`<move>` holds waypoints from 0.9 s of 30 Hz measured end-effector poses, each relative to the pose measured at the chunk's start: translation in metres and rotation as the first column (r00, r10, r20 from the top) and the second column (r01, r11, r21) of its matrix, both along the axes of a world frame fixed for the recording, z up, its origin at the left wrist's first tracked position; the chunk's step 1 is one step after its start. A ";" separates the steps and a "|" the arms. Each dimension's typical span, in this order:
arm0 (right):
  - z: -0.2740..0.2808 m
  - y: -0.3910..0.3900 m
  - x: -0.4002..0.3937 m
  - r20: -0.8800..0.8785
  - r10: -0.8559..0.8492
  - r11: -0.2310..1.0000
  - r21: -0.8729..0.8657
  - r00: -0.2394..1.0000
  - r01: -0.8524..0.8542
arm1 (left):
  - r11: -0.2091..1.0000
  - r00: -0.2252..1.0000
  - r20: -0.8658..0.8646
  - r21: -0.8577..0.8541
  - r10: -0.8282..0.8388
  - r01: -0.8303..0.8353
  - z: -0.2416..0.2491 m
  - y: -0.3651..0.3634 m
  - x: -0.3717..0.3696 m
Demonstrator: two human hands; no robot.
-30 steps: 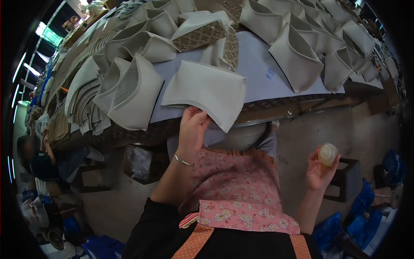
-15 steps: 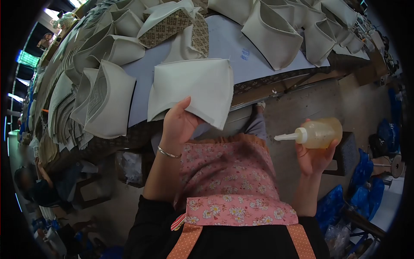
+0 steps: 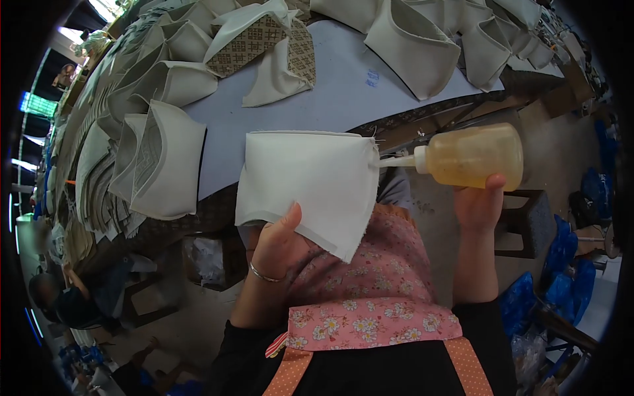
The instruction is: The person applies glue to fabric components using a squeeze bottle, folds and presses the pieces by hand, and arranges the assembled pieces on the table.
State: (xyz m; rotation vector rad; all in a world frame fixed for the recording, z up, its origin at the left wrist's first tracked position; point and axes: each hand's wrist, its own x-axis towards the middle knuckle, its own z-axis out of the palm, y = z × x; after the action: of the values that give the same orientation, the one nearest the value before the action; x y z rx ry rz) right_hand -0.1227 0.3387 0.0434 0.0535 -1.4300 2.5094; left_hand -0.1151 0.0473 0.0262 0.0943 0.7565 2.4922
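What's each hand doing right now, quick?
Left hand: closed on the white fabric piece, thumb on top.
Right hand: closed around the squeeze bottle, nozzle at the fabric's edge.

**Worktable crowded with folded fabric pieces**

A long table [image 3: 343, 99] with a pale top carries many folded off-white fabric pieces [image 3: 165, 165] along its left and far edges. One piece [image 3: 254, 39] shows a brown patterned lining. Below, a stool [image 3: 531, 221] stands on the floor beside blue bags [image 3: 561, 264]. Another person [image 3: 63, 300] sits at lower left.
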 end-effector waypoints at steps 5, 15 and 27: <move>0.002 -0.006 -0.016 -0.070 -0.017 0.999 0.048 0.997 0.020 | 0.996 0.995 0.085 0.075 -0.047 0.041 -0.004 0.002 0.004; -0.003 -0.003 -0.023 -0.144 -0.014 0.995 0.097 0.990 0.028 | 1.000 0.999 0.036 -0.007 -0.028 0.028 -0.004 0.006 0.003; 0.000 0.002 -0.034 0.107 0.022 0.994 0.103 0.994 -0.033 | 0.998 1.000 0.009 0.057 -0.001 0.000 0.001 0.011 0.005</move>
State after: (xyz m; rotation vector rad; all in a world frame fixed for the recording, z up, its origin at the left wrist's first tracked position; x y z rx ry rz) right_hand -0.1564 0.3406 0.0431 -0.0411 -1.6123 2.4914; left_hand -0.1106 0.0588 0.0270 0.1032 0.6821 2.5122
